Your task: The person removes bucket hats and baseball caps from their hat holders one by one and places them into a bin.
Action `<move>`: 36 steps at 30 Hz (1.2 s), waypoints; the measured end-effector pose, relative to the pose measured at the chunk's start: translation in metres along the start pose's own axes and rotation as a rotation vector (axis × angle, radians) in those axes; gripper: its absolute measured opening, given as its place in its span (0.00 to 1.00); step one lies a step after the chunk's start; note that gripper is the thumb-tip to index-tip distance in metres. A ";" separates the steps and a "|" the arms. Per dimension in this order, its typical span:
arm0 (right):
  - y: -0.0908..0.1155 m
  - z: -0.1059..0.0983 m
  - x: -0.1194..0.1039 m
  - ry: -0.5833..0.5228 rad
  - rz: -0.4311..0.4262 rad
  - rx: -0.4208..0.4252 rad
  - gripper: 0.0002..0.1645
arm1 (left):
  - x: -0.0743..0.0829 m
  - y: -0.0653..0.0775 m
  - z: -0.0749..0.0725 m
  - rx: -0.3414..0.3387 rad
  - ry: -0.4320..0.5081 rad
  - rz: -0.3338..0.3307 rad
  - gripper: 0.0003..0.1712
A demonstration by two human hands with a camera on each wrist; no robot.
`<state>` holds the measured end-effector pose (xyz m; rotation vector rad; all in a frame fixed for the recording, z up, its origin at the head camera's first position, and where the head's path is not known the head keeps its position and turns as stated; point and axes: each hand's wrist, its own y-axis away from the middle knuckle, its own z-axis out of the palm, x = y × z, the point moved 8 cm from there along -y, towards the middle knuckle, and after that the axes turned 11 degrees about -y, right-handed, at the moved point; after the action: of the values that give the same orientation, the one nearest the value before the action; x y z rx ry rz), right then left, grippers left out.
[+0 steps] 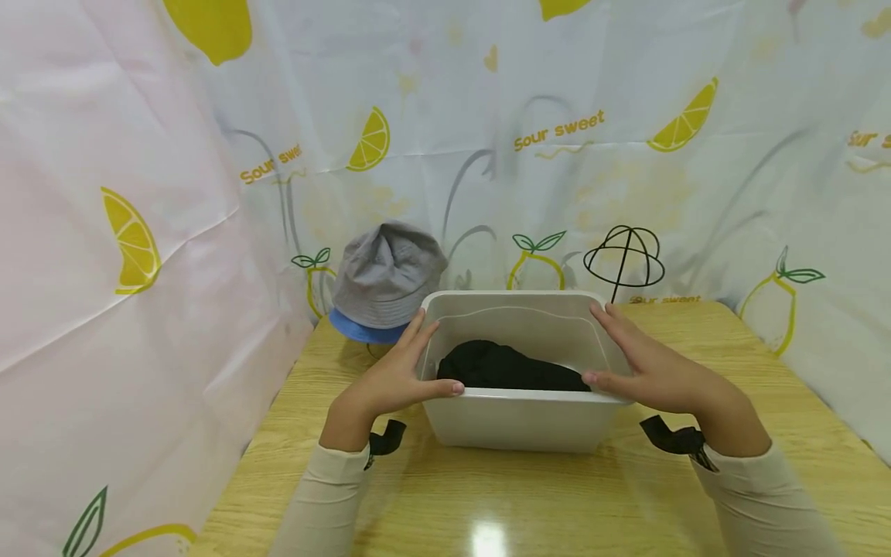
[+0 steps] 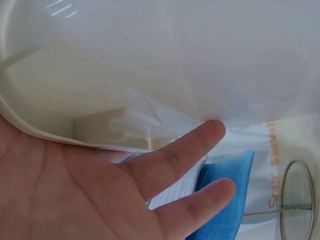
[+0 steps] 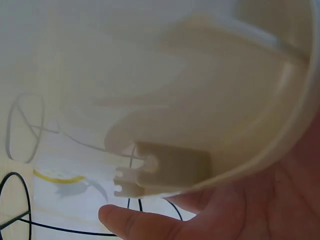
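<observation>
A white plastic bin (image 1: 515, 424) sits on the table between both hands. My left hand (image 1: 390, 379) holds its left end, thumb over the near rim and fingers along the outer side. At the opposite end my right hand (image 1: 661, 381) grips the same way, thumb at the near right corner. Inside the bin lies a dark, soft black cloth item (image 1: 508, 368), its lower part hidden by the front wall. In the left wrist view, two fingers (image 2: 192, 145) stretch past the bin's translucent wall (image 2: 240, 65). The right wrist view shows a finger (image 3: 135, 222) below the bin's curved rim.
Behind the bin's left corner, a grey bucket hat (image 1: 390, 275) sits over a blue hat (image 1: 365, 331) on a wire stand (image 2: 283, 205). A bare black wire hat stand (image 1: 624, 259) is at the back right. Lemon-print curtains (image 1: 431, 85) enclose the wood-grain table (image 1: 529, 503).
</observation>
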<state>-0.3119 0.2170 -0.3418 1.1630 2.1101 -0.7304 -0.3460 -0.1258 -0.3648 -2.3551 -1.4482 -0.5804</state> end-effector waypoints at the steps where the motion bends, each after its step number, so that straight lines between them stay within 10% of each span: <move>1: -0.001 0.001 0.001 -0.001 0.001 0.000 0.61 | 0.000 0.000 0.000 0.006 0.006 0.007 0.67; 19: -0.003 0.011 0.006 0.056 0.116 -0.025 0.65 | -0.005 -0.006 0.004 0.025 0.006 0.020 0.61; 27: -0.010 0.009 -0.004 0.037 0.041 0.078 0.59 | -0.003 -0.005 0.003 0.018 0.020 0.008 0.63; 36: -0.005 0.008 0.007 0.082 0.197 0.018 0.72 | 0.000 -0.008 0.002 0.017 0.021 0.001 0.63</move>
<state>-0.3172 0.2129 -0.3514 1.4087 2.0216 -0.6216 -0.3532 -0.1214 -0.3666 -2.3298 -1.4376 -0.5887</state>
